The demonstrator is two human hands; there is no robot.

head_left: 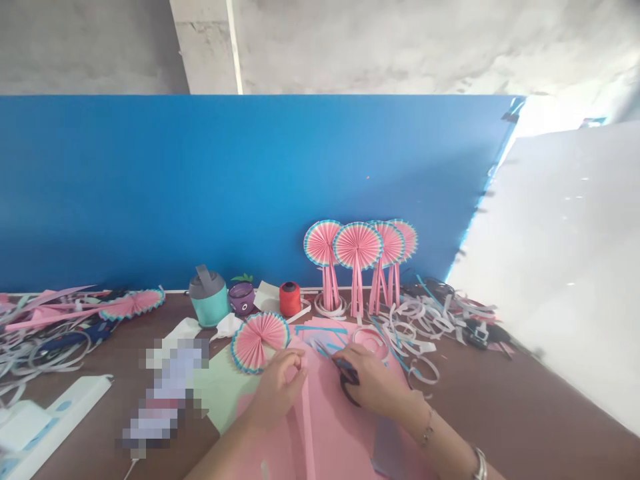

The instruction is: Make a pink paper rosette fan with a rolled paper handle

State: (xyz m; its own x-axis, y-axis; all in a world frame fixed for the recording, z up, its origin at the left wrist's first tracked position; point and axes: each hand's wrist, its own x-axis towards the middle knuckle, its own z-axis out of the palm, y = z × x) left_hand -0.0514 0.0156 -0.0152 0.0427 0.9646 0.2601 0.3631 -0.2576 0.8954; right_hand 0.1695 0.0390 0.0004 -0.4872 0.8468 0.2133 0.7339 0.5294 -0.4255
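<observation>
My left hand is closed, thumb and finger pinched on the upper part of a long folded pink paper strip. The strip runs down toward me over pink paper sheets. Just beyond that hand lies a round pleated paper fan, pink with a blue edge; my hand covers part of its lower side. My right hand grips black-handled scissors, their blades pointing away and left over the paper. A roll of pink strip sits just past my right fingers, with blue strips nearby.
Several finished fans lean upright against the blue partition. A teal cup, purple pot and red thread spool line the back. Tangled white strips lie right; a power strip is left.
</observation>
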